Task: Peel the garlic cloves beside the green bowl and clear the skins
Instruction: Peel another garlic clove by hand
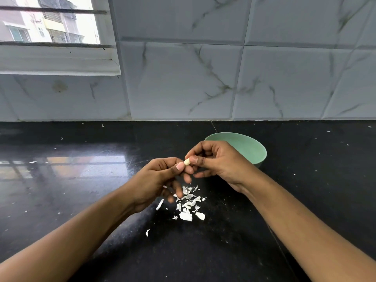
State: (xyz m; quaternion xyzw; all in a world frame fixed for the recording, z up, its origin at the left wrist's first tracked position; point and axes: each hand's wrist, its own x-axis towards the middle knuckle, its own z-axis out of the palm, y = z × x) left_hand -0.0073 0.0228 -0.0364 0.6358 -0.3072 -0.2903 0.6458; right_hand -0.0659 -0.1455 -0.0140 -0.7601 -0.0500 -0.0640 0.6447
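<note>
A view from head height looks down at a person's two bare forearms reaching over a glossy black desk (81, 190). Held in the air between the hands is a small pale garlic clove (187, 162), above the desk and just in front of the green bowl (244, 147). The right hand (215, 161) has the firmer grip: its thumb and forefinger pinch the clove, covering most of it, so only the left end shows. The left hand (160, 180) meets that bare end from the lower left, its thumb tip pressed against it and its fingers curled underneath, apparently picking at whatever skin remains. The clove's long axis runs roughly left to right, from one thumb to the other. Any further stripping would therefore probably pull leftward and down, away from the right hand's grip. The bowl sits directly behind the right hand and partly hidden by it, so the right hand is the nearer one for dropping the clove in. Whether the bowl already holds cloves cannot be told. Straight below the hands lies a loose pile of white skins (189, 204) on the desk, with one stray flake (147, 232) nearer the viewer. These are not yet cleared. No unpeeled cloves are visible on the desk.
</note>
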